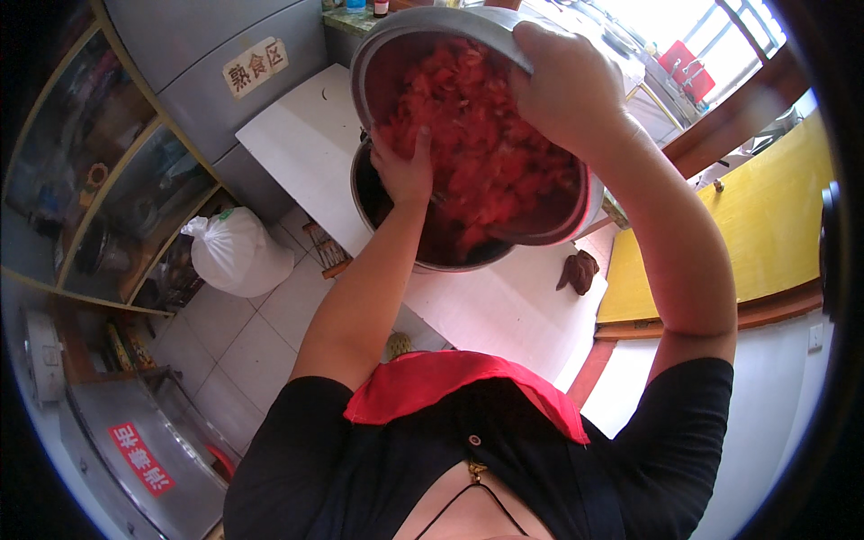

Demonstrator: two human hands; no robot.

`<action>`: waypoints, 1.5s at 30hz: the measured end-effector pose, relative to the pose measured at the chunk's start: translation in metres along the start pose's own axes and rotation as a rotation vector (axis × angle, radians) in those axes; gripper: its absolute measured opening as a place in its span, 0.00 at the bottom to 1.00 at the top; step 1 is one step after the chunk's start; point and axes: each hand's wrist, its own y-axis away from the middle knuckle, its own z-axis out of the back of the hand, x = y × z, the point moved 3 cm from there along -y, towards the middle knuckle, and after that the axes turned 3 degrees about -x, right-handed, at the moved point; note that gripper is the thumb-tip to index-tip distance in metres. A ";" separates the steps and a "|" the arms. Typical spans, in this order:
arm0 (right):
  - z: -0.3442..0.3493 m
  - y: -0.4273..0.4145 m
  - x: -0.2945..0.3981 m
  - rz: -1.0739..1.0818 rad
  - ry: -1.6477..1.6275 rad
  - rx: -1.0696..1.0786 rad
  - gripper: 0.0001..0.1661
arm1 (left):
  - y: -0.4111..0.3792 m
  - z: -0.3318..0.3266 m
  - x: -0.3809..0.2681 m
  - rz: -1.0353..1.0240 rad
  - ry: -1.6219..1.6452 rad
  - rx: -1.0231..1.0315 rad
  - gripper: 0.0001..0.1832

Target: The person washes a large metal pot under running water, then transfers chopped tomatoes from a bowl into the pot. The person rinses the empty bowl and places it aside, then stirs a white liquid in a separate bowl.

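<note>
A wide metal basin (361, 61) is tilted over a dark-walled metal pot (359, 196), its mouth facing me. Wet-looking red pieces (472, 121), probably food, fill much of the basin and hang down into the pot, blurred. My right hand (567, 88) clasps the basin's upper right rim. At the lower left of its mouth, my left hand (405, 169) lies against the red pieces with thumb and fingers apart; some fingertips are hidden. The pot stands on a white table (499, 304).
A brown crumpled cloth (578, 272) lies at the table's right end. A tied white bag (233, 250) sits on the tiled floor beside a glass-fronted cabinet (115, 162). A yellow door (756, 223) is at right. Bottles (381, 8) stand on a counter behind.
</note>
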 end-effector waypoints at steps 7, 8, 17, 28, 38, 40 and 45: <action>0.005 0.010 0.009 0.035 0.014 -0.017 0.13 | -0.006 -0.002 0.009 0.013 0.135 -0.077 0.43; 0.005 0.011 0.011 0.039 0.010 -0.013 0.12 | -0.007 -0.003 0.013 0.009 0.172 -0.084 0.43; 0.004 0.029 0.023 0.061 -0.050 -0.007 0.09 | -0.009 -0.001 0.007 -0.041 0.348 -0.073 0.36; 0.006 0.049 0.040 0.177 -0.127 -0.148 0.07 | -0.014 -0.003 0.023 -0.012 0.361 -0.112 0.33; 0.005 0.094 0.074 0.275 -0.276 -0.099 0.07 | -0.023 -0.019 0.038 0.401 1.332 0.141 0.19; 0.003 0.099 0.076 0.296 -0.370 -0.082 0.06 | -0.026 -0.017 0.030 0.398 1.344 0.173 0.16; 0.003 0.096 0.060 0.233 -0.382 -0.081 0.08 | -0.029 -0.001 0.014 0.356 1.107 0.218 0.20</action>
